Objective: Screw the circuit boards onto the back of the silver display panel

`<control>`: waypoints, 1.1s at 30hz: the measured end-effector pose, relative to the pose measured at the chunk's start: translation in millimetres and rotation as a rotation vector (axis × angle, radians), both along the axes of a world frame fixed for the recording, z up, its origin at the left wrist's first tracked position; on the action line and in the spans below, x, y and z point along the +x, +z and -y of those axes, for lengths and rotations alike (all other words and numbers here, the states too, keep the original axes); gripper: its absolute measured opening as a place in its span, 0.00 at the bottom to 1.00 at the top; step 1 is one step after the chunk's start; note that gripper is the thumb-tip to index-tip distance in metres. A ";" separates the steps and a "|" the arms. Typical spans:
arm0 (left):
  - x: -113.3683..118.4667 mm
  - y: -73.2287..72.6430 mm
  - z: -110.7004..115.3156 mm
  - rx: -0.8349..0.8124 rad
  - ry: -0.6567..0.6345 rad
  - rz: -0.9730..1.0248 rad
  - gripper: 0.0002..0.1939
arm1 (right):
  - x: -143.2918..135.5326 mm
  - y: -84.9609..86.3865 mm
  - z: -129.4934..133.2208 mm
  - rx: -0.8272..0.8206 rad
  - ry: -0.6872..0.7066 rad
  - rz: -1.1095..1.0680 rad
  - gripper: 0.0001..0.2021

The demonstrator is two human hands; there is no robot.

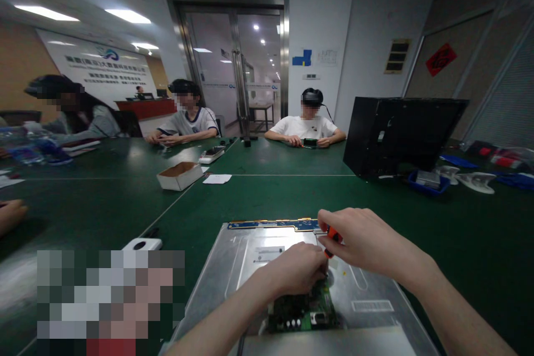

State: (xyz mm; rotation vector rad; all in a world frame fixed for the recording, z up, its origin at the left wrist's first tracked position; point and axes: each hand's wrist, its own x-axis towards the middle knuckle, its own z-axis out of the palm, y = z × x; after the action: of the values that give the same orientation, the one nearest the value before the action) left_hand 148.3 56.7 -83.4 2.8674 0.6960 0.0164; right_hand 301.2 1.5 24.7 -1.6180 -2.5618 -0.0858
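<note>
A silver metal panel (233, 256) lies on the green table in front of me, with a narrow blue circuit strip (271, 225) along its far edge. On its middle sits a green circuit board (304, 311), partly covered by my left hand (298, 268). That hand's fingers are curled down at the board's far end; what they hold, if anything, is hidden. Just right of it, my right hand (362, 236) is closed round an orange and black screwdriver (332, 240), above the panel near the strip.
A black monitor (400, 133) stands at the back right, beside a blue tray (429, 182) with parts. An open white box (179, 176) and a paper (217, 179) lie beyond the panel. Several people sit around the green table (275, 194); one person's hand (12, 216) shows at far left.
</note>
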 end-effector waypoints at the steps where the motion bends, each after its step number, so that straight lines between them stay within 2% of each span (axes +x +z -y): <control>1: 0.1 0.0 0.2 0.005 -0.003 0.000 0.03 | 0.2 -0.2 0.0 0.000 -0.003 0.003 0.03; 13: 0.5 5.4 3.4 0.003 0.013 -0.021 0.05 | 0.7 -0.5 -0.2 -0.015 -0.011 -0.016 0.02; 20: 0.4 5.4 5.3 0.013 0.023 0.012 0.04 | 4.6 0.3 2.2 -0.047 0.022 -0.087 0.07; 25: 0.3 8.2 7.4 0.012 0.012 -0.006 0.07 | 3.1 -1.9 -0.6 -0.021 -0.015 -0.032 0.08; 33: 1.3 7.9 7.3 0.021 0.020 -0.045 0.05 | 0.4 -0.5 -4.7 -0.009 -0.011 -0.003 0.03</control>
State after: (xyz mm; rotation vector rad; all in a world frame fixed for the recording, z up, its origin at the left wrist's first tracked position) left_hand 149.7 49.4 -75.5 2.8890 0.7370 -0.0390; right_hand 301.6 6.2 24.2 -1.6338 -2.5546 -0.0729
